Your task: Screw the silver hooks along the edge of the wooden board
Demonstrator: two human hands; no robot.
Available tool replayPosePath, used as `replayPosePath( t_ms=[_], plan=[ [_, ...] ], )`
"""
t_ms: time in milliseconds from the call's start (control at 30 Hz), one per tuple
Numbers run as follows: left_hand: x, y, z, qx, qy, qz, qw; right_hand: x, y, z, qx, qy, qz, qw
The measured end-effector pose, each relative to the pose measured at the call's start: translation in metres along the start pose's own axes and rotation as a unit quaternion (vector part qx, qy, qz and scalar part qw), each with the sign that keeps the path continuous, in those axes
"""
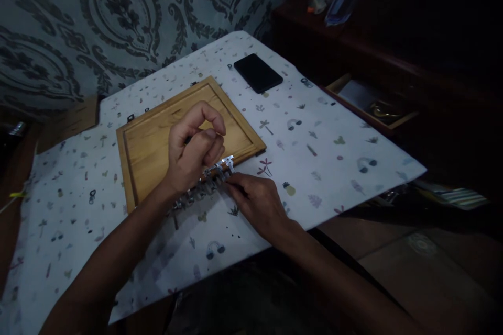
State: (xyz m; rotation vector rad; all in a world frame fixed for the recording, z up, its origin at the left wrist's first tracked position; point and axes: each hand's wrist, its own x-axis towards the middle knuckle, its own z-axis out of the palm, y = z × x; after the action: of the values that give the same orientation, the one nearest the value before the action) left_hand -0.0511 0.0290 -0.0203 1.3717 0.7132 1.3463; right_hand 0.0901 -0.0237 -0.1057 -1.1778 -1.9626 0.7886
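Note:
A framed wooden panel (151,146) lies flat on the table. Along its near edge runs a row of shiny metal fittings (226,163), partly hidden by my hands; their exact kind is hard to make out in the dim light. My left hand (196,141) is raised over the panel with its fingers curled in, and whatever they may hold is hidden. At the right end of the row, my right hand (257,201) has its thumb and fingertips closed on one of the metal fittings.
A patterned white cloth covers the table (314,167). A black phone (258,72) lies beyond the panel. Cardboard (73,120) sits at the far left edge, against a patterned wall. On the right, an open drawer (369,99) juts from dark furniture.

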Motion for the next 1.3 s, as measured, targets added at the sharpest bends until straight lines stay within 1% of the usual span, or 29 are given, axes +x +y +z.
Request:
replayPosePath(
  t_ms=[133,233,367,533,600,733,900,1033,1100,1200,1300],
  plan=[
    [0.003,0.001,0.0,0.001,-0.016,-0.042,0.999,0.0,0.002,0.001,0.0,0.0,-0.003,1.0],
    [0.004,0.002,0.0,-0.017,-0.015,-0.052,0.998,0.0,0.002,0.001,-0.001,0.006,-0.006,1.0],
    [0.0,0.002,0.0,-0.019,-0.006,-0.028,0.999,0.0,-0.002,-0.002,0.025,0.02,0.003,0.999],
    [-0.006,0.004,0.0,-0.012,0.023,-0.01,1.0,0.001,-0.003,-0.005,0.029,0.096,0.061,0.993],
    [-0.007,0.004,0.0,-0.007,0.022,-0.004,1.0,0.001,-0.001,-0.004,0.012,0.108,0.073,0.991],
    [-0.008,0.005,0.002,0.003,0.017,0.007,1.0,0.003,0.003,-0.002,-0.025,0.097,0.058,0.993],
    [-0.01,0.003,0.0,0.003,0.028,0.009,1.0,0.004,0.002,-0.004,-0.02,0.09,0.049,0.995],
    [-0.01,0.004,-0.002,-0.018,0.037,0.018,0.999,0.004,0.001,-0.005,-0.022,0.086,0.047,0.995],
    [-0.009,0.006,-0.002,-0.022,0.051,0.017,0.998,0.004,0.001,-0.005,-0.023,0.084,0.042,0.995],
    [-0.007,0.015,0.001,-0.014,0.088,0.017,0.996,0.004,0.002,-0.005,-0.021,0.089,0.034,0.995],
    [-0.005,0.022,0.006,-0.023,0.116,0.037,0.992,0.004,0.002,-0.005,-0.019,0.092,0.024,0.995]
  ],
)
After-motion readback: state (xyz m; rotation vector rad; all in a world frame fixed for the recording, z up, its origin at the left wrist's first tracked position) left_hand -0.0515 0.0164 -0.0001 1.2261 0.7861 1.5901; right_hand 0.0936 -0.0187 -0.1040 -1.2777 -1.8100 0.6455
